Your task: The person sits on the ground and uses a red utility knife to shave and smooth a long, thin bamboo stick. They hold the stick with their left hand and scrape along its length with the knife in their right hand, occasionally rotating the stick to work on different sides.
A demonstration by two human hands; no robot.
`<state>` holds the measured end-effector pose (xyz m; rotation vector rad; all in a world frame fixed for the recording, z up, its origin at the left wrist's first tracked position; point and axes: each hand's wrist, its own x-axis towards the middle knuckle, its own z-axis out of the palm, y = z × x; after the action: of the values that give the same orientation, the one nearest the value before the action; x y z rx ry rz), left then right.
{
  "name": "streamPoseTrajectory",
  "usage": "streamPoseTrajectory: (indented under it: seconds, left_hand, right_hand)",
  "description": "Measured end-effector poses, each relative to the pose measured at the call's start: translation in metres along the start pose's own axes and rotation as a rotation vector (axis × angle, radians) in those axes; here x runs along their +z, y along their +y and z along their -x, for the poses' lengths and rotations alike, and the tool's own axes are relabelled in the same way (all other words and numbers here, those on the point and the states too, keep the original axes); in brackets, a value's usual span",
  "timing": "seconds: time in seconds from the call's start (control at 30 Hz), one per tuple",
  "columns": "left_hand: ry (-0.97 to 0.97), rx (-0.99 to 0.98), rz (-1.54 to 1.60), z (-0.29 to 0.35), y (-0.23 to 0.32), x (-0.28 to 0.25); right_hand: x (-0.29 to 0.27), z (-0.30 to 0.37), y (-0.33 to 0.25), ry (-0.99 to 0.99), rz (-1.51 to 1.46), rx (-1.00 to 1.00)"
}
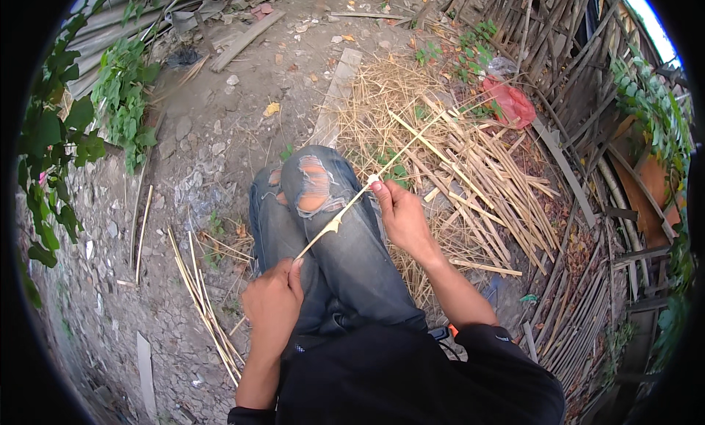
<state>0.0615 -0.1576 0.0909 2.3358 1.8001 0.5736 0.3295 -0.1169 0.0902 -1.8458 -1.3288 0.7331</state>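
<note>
A thin pale bamboo strip (pixel 354 202) runs slantwise across my knees, from low left to upper right. My left hand (pixel 272 299) is closed on its lower end, with the thumb laid along it. My right hand (pixel 404 218) grips the strip further up, thumb on top. A small whitish bit shows at that thumb's tip; I cannot make out what it is. Between my hands, a curled shaving (pixel 334 225) sticks out from the strip. Beyond my right hand the strip reaches over a heap of split bamboo sticks (pixel 507 186).
Fine straw-like shavings (pixel 389 95) cover the ground ahead. Several thin strips (pixel 198 293) lie to my left. A flat board (pixel 339 87) and a red plastic bag (pixel 508 102) lie further off. A stick fence (pixel 569 51) stands on the right, leafy vines (pixel 125 95) on the left.
</note>
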Motion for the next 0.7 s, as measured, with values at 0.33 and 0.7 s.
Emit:
streamPoseTrajectory:
  seconds: [0.33,0.7]
  left_hand:
    - [-0.029,-0.035,-0.001,-0.003,0.013,-0.007]
    - [-0.075,-0.083,-0.007,-0.006,0.019,-0.011]
  right_hand:
    - [0.011,0.006,0.002,-0.003,0.032,-0.078]
    - [0.028,0.018,0.015,-0.174,-0.128,-0.359]
